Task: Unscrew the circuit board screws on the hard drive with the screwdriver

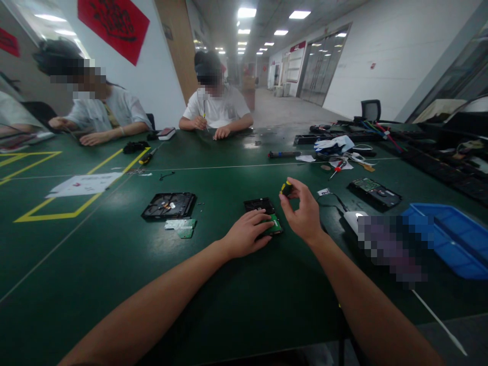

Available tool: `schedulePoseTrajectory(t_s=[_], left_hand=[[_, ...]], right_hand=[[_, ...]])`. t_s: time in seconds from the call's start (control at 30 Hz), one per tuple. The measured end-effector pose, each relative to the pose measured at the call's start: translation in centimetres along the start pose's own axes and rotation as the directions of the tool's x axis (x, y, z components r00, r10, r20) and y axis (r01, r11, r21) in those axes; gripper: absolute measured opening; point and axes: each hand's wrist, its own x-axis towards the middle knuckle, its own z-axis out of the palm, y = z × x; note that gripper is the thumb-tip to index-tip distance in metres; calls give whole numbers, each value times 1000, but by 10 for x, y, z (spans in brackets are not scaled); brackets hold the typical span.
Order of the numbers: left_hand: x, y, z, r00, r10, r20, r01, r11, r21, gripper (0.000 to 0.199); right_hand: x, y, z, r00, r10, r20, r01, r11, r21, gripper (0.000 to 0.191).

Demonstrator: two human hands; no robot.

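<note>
My left hand (249,231) grips a hard drive (259,205) on the green table, with its fingers laid across it. Part of the drive's green circuit board (275,223) shows beyond the fingertips; the rest is under the hand. My right hand (303,211) pinches a screwdriver by its yellow and black handle (285,188), raised just right of the drive. Its shaft cannot be made out. To the left lies an opened black drive casing (170,206) with small bits inside. A detached circuit board (181,227) sits at its near edge, and tiny screws (201,204) lie beside it.
At right are another hard drive (375,193), a white device with a cord (353,221) and a blue tray (450,239). Gloves (334,144) and a red screwdriver (338,169) lie farther back. Paper (86,184) lies at left. Two people (217,109) work across the table.
</note>
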Motion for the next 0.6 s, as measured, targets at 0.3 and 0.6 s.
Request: schedulePoseTrajectory(t_s=[0.3,0.6], left_hand=[[1,0,0,1000,-4,10,4,1000,2,42],[1,-1,0,1000,1,5,-1,1000,3,42]], right_hand=[[3,-3,-3,999,-26,18,27,999,-31,48],[3,-2,-3,1000,-30,9,31,998,-55,48]])
